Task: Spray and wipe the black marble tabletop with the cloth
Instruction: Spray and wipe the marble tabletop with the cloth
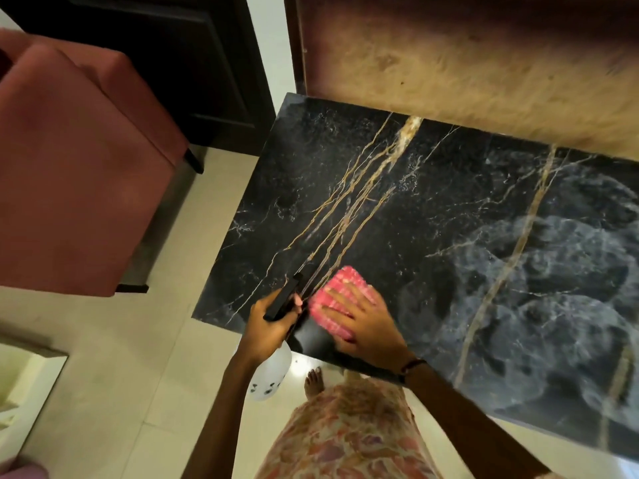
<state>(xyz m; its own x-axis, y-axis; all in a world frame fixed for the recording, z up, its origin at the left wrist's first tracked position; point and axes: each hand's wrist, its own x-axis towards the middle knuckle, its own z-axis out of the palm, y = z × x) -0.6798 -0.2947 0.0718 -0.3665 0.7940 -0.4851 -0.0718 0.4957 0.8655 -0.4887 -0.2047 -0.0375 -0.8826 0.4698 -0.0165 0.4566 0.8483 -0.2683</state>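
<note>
The black marble tabletop (432, 209) with gold and white veins fills the middle and right of the head view. A pink cloth (340, 288) lies flat on it near the front left corner. My right hand (363, 323) presses down on the cloth with fingers spread. My left hand (268, 326) grips a spray bottle (271, 373) by its black trigger head, which points over the table; the white body hangs below the table's front edge.
A reddish upholstered chair (76, 167) stands to the left of the table on the pale tiled floor (138, 392). A wooden panel (466, 63) rises behind the table's far edge. A dark cabinet (179, 57) is at the back left. My patterned dress and a bare foot show below.
</note>
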